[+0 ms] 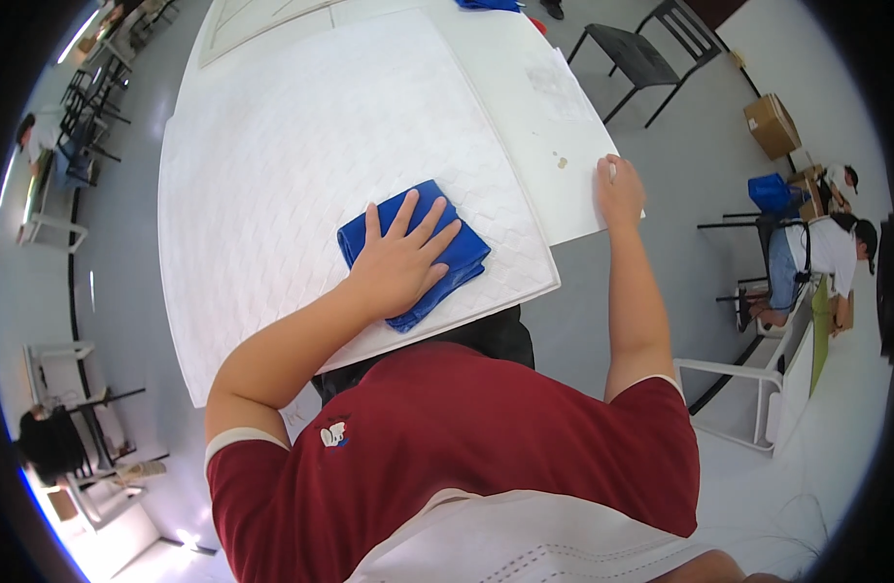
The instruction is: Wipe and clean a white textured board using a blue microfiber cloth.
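Folded blue sheet lies under a spread left hand

The blue sheet [466, 255] is glossy and creased, folded into a thick, roughly square packet with layered edges. It lies askew on a white quilted pad [301, 146], near the pad's near edge. The left hand [396, 257] rests flat on top, its fingers [429, 222] fanned wide and gripping nothing; it hides much of the packet's left and middle. The right hand [620, 192] is curled at the right edge of the white bench [520, 73]; whether it has hold of anything, I cannot tell.

Small brownish marks [562, 162] spot the bench near the right hand. Another blue item [488, 4] is cut off at the top. Beyond stand a black chair [634, 56] and a cardboard box [773, 126].
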A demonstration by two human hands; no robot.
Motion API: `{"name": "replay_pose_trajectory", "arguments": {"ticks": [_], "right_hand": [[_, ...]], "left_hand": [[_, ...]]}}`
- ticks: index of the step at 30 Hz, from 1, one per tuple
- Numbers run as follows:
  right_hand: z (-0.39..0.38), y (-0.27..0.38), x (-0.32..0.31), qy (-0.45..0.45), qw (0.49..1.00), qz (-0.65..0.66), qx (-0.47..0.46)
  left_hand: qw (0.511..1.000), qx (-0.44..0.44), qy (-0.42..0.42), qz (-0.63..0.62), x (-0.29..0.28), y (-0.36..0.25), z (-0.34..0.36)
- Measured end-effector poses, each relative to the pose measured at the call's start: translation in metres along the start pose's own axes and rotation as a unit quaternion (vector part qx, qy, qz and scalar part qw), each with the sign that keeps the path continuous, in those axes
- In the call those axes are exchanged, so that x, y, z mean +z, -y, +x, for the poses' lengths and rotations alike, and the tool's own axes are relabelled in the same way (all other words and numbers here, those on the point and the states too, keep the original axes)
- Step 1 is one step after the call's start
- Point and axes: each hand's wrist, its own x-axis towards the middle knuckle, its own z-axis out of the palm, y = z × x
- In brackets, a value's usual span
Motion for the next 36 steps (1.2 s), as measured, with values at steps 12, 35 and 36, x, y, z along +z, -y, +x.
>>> {"name": "replay_pose_trajectory", "arguments": {"ticks": [12, 35, 36], "right_hand": [[0.002, 0.005, 0.005, -0.169, 0.969, -0.088, -0.154], [-0.188, 0.257, -0.034, 0.303, 0.817, 0.019, -0.49], [-0.187, 0.254, -0.031, 0.286, 0.819, 0.045, -0.495]], "left_hand": [[0.995, -0.037, -0.054, -0.074, 0.002, 0.005, -0.005], [0.75, -0.621, -0.228, 0.023, 0.044, 0.106, -0.268], [0.75, -0.62, -0.23, 0.022, 0.043, 0.108, -0.267]]}}
